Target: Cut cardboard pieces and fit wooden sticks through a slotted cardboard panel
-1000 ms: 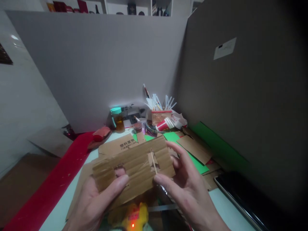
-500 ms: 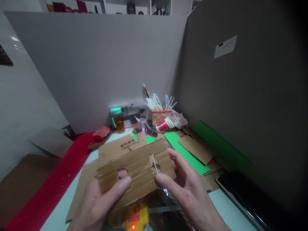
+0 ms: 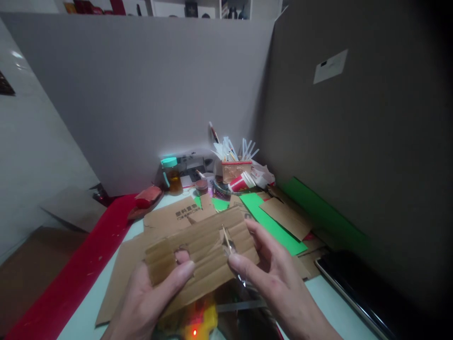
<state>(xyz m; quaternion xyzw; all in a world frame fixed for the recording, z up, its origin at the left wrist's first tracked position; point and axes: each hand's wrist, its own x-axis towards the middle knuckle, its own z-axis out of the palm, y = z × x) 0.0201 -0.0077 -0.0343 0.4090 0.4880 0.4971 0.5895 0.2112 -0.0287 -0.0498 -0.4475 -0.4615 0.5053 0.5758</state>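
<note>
Both my hands hold up a corrugated cardboard piece (image 3: 207,271) with two ragged holes in it, tilted toward me above the table. My left hand (image 3: 148,297) grips its left side, thumb across the front just below the left hole, where pinkish skin or material shows through. At the right edge my right hand (image 3: 276,274) wraps behind the piece. Its thumb presses at the base of a thin wooden stick (image 3: 226,237) lying over the right hole. Below the cardboard, partly hidden, is a yellow object (image 3: 201,318) with a glowing red light.
Cardboard sheets (image 3: 122,269) and green sheets (image 3: 279,231) cover the table. A dark phone-like device (image 3: 354,288) lies at right. Behind stand a teal-lidded bottle (image 3: 172,177), a tipped red-and-white cup (image 3: 241,182) and a box of white sticks (image 3: 236,171). Grey panels (image 3: 141,85) enclose the back and right.
The cardboard and both hands have shifted only slightly. The hold on the cardboard and the stick's place over the right hole look the same. The camera view has moved a little.
</note>
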